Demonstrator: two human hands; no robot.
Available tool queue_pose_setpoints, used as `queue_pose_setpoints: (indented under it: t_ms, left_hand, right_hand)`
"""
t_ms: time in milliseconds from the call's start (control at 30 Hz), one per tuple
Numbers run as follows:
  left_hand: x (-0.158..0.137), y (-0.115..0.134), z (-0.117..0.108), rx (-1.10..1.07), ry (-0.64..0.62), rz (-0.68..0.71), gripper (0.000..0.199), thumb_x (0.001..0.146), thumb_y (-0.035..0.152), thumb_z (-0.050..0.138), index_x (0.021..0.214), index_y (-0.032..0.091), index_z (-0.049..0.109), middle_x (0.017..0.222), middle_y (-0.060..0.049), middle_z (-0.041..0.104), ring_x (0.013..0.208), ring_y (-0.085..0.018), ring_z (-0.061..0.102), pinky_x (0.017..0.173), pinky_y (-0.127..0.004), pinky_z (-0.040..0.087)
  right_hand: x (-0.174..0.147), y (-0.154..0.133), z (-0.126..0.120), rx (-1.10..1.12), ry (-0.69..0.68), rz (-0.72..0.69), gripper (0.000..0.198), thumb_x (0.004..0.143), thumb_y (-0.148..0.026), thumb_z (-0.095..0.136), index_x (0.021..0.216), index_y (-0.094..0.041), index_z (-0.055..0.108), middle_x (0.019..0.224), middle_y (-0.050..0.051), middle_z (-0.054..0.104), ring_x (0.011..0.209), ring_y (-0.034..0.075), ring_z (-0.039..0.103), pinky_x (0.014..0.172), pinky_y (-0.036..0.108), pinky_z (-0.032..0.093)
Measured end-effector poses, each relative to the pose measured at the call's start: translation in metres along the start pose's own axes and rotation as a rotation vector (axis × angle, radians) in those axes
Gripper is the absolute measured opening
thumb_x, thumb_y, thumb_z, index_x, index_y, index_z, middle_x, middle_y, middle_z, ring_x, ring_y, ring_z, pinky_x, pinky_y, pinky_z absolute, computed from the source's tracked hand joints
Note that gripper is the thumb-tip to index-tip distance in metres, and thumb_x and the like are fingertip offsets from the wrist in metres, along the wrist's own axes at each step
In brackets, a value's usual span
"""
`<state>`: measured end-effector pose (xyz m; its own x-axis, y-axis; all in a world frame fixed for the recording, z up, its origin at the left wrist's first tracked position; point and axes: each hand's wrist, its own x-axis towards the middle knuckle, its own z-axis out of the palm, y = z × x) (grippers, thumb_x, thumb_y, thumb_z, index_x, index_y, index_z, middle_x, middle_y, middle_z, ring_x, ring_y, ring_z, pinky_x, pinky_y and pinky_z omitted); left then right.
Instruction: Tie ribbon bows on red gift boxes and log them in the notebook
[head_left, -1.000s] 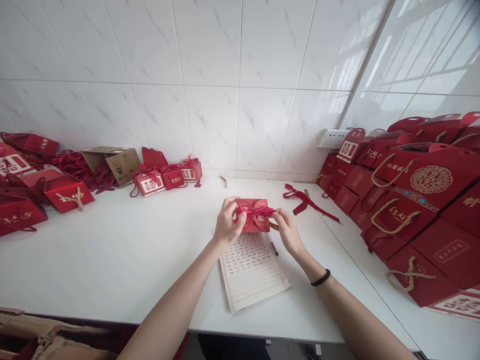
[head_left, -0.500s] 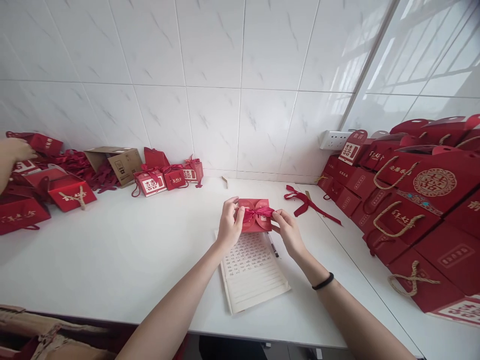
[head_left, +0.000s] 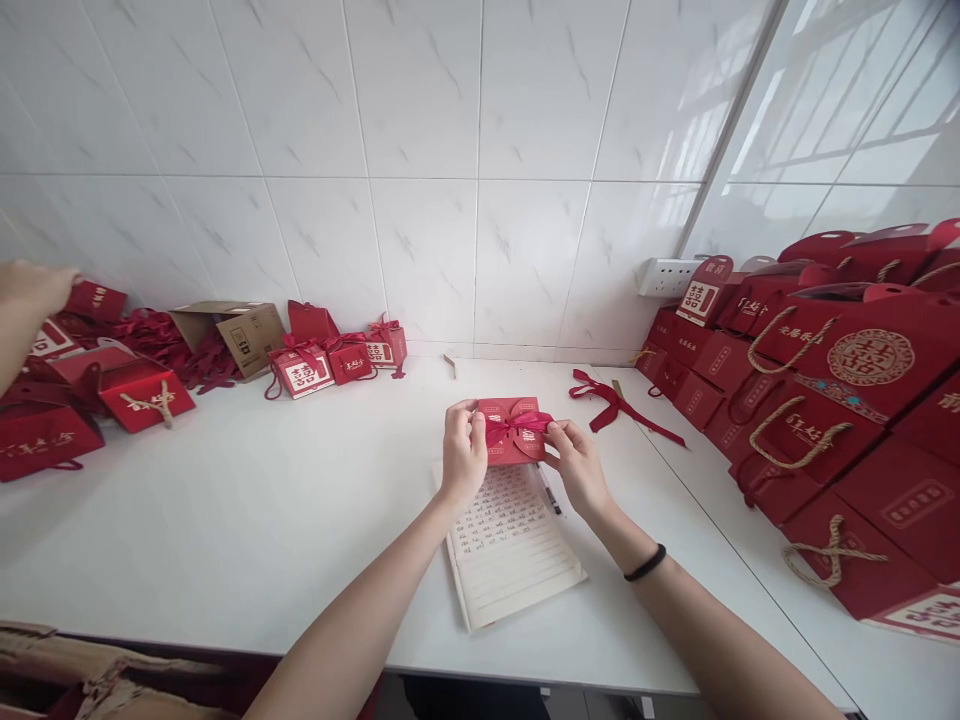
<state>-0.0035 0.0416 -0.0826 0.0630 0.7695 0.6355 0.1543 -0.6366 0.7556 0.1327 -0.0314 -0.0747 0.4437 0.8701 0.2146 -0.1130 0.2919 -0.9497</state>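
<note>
A small red gift box [head_left: 513, 452] with gold print and curved flaps is held up over the top of a notebook [head_left: 510, 575]. A crimson ribbon [head_left: 514, 428] crosses its face, gathered at the middle. My left hand [head_left: 465, 450] grips the box's left side, thumb in front by the ribbon. On the other side my right hand [head_left: 576, 460] pinches the ribbon's right end at the box edge. Beneath the right hand a pen [head_left: 553, 500] lies by the handwritten page. Loose red ribbons [head_left: 615, 405] lie farther right on the white table.
Stacked red gift boxes [head_left: 847, 430] with rope handles fill the right side, below a wall socket [head_left: 666, 277]. Small tied boxes [head_left: 309, 370], a cardboard box [head_left: 251, 338] of ribbons and red boxes [head_left: 146, 392] stand left. Another person's hand [head_left: 34, 290] reaches in at far left.
My hands stay almost still on the box and ribbon. At far left the other person's hand has risen slightly and shifted right. The view has moved a little.
</note>
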Motion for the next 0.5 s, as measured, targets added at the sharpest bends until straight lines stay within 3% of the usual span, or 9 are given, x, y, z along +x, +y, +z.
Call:
queue_pose_setpoints:
  t_ms: [100, 267, 367, 433, 500]
  left_hand:
    - [0.0003, 0.0026, -0.0001, -0.028, -0.005, -0.043, 0.023, 0.092, 0.038, 0.038, 0.084, 0.020, 0.049, 0.108, -0.009, 0.054, 0.107, -0.019, 0.052, 0.092, -0.034, 0.043]
    - [0.0050, 0.0071, -0.0063, -0.133, -0.106, -0.129, 0.024, 0.089, 0.035, 0.043, 0.071, 0.019, 0.046, 0.109, -0.007, 0.052, 0.106, -0.017, 0.052, 0.088, -0.029, 0.045]
    - [0.0074, 0.0063, -0.0086, -0.143, -0.123, -0.117, 0.025, 0.088, 0.035, 0.044, 0.068, 0.019, 0.044, 0.103, -0.006, 0.051, 0.100, -0.017, 0.052, 0.084, -0.029, 0.045]
    - [0.0077, 0.0056, -0.0087, -0.132, -0.118, -0.088, 0.025, 0.087, 0.035, 0.045, 0.067, 0.020, 0.042, 0.101, -0.006, 0.051, 0.098, -0.017, 0.051, 0.082, -0.029, 0.044]
    - [0.0076, 0.0056, -0.0086, -0.127, -0.126, -0.055, 0.024, 0.085, 0.035, 0.046, 0.067, 0.020, 0.041, 0.099, -0.006, 0.050, 0.099, -0.018, 0.050, 0.082, -0.030, 0.043]
  right_hand:
    - [0.0010, 0.0006, -0.0009, 0.005, -0.005, 0.022, 0.050, 0.064, -0.066, 0.068, 0.069, -0.019, 0.053, 0.080, 0.004, 0.059, 0.083, 0.023, 0.059, 0.067, 0.033, 0.053]
    - [0.0034, -0.0012, -0.0036, -0.061, -0.005, 0.001, 0.050, 0.065, -0.066, 0.068, 0.071, -0.019, 0.053, 0.083, 0.005, 0.057, 0.085, 0.024, 0.058, 0.066, 0.033, 0.053]
    - [0.0036, 0.0017, -0.0047, -0.086, 0.043, -0.023, 0.049, 0.068, -0.063, 0.067, 0.086, -0.021, 0.050, 0.095, 0.006, 0.053, 0.088, 0.024, 0.057, 0.069, 0.037, 0.053]
    - [0.0021, 0.0039, -0.0056, -0.169, 0.143, -0.123, 0.047, 0.074, -0.058, 0.064, 0.099, -0.023, 0.045, 0.109, 0.009, 0.048, 0.098, 0.026, 0.054, 0.077, 0.042, 0.052]
    - [-0.0014, 0.0045, -0.0059, -0.375, 0.243, -0.390, 0.035, 0.083, -0.047, 0.058, 0.102, -0.022, 0.044, 0.119, 0.012, 0.042, 0.112, 0.028, 0.046, 0.088, 0.047, 0.046]
